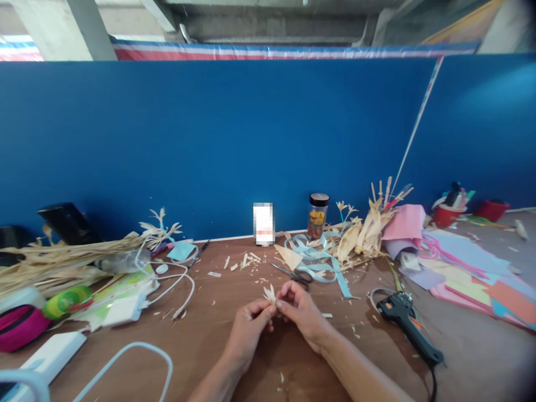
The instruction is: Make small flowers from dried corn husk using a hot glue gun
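A small pale flower [269, 292], apparently made of dried corn husk, is pinched between my two hands above the brown table [218, 352]. My left hand [249, 328] grips its lower part with thumb and fingers. From the other side, my right hand [302, 312] closes thumb and fingertips at the same spot, close to the left thumb. The flower's base is hidden behind the fingers. Just beyond my hands lie dark-handled scissors [299, 276], a cut piece of husk [287, 257] and several husk scraps [250, 258].
At right lies a black glue gun [410, 326], with coloured paper [481, 279] behind it. Light-blue ribbon [333, 262], a black-lidded jar [318, 215] and husk bundles [362, 237] stand near the blue partition [234, 139]. White cables [184, 271] and a green tape roll [67, 301] are left.
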The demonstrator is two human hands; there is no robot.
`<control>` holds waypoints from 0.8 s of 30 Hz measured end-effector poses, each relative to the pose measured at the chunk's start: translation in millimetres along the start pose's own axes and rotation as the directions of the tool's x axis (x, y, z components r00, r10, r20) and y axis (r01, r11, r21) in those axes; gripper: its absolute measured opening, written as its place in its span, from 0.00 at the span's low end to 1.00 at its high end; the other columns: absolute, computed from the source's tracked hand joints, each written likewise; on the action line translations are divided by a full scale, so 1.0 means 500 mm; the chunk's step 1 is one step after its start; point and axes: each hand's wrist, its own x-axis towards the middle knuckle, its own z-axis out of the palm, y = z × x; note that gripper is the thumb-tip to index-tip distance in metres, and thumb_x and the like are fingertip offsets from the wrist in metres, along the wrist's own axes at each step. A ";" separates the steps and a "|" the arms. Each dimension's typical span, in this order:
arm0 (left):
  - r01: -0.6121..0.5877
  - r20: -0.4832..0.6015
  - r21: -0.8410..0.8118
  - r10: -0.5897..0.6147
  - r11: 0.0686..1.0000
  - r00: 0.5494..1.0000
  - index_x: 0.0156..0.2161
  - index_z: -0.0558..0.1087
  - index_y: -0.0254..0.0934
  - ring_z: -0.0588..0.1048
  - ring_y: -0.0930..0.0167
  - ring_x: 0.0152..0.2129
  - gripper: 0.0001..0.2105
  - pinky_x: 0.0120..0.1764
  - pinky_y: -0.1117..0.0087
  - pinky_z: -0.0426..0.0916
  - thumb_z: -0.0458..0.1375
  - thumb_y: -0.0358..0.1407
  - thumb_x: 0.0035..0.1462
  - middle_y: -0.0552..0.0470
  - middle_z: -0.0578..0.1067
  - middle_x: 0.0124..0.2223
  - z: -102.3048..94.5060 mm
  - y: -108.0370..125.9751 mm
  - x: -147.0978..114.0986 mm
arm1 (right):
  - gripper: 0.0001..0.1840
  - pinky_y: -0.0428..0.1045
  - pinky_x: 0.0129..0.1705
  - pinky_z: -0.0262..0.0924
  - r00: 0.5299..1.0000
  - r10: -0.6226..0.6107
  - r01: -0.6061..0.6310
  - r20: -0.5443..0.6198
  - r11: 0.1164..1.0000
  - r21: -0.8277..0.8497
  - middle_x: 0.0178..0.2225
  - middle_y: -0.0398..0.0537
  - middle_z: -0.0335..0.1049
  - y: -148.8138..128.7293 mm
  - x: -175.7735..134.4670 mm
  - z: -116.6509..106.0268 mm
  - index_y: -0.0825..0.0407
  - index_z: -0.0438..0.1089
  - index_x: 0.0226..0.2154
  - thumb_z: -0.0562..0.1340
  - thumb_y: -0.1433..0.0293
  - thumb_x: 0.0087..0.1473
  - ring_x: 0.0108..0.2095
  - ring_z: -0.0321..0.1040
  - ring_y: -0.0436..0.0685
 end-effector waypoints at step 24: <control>-0.024 -0.080 0.037 0.027 0.999 0.996 0.27 0.69 0.31 0.59 0.79 0.16 0.11 0.20 0.79 0.55 0.54 0.40 0.49 0.57 0.65 0.20 -0.003 -0.012 0.005 | 0.10 0.40 0.20 0.51 1.000 -0.001 0.003 0.015 0.988 -0.155 0.21 0.37 0.59 0.017 0.002 0.009 0.52 0.57 0.27 0.58 0.64 0.47 0.21 0.58 0.46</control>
